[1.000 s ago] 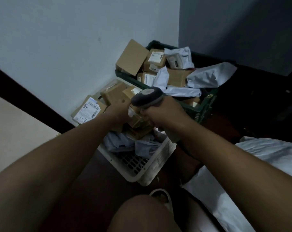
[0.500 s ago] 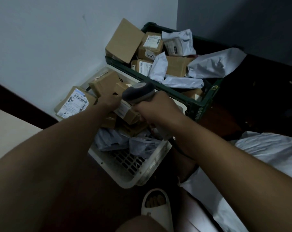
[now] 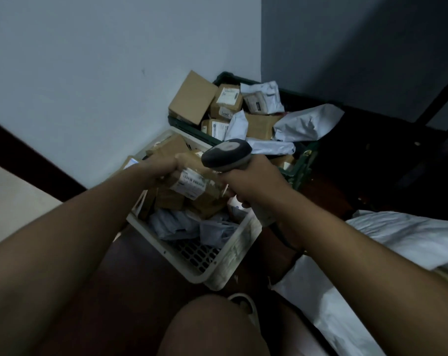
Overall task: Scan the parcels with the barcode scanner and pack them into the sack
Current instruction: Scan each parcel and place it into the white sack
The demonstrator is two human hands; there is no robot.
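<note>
My left hand point(image 3: 164, 165) grips a small brown cardboard parcel point(image 3: 197, 181) with a white label facing up, held above the white crate point(image 3: 217, 273). Just to the right of it, my right hand point(image 3: 253, 181) is wrapped round the handle of a grey barcode scanner point(image 3: 226, 154), whose head hangs over the parcel's right end. The white sack point(image 3: 397, 242) lies open-mouthed on the floor at the right. More brown boxes and grey mailer bags point(image 3: 189, 227) lie in the white crate under the held parcel.
A dark green crate point(image 3: 305, 155) in the corner is piled with brown boxes and white mailers. A labelled box point(image 3: 130, 161) leans against the wall left of the white crate. My knee point(image 3: 212, 327) and a white sandal point(image 3: 246, 301) are at the bottom.
My left hand has lifted the labelled parcel out of the crate and turned its label upward under the scanner head. The camera has shifted, so the crates sit differently in view.
</note>
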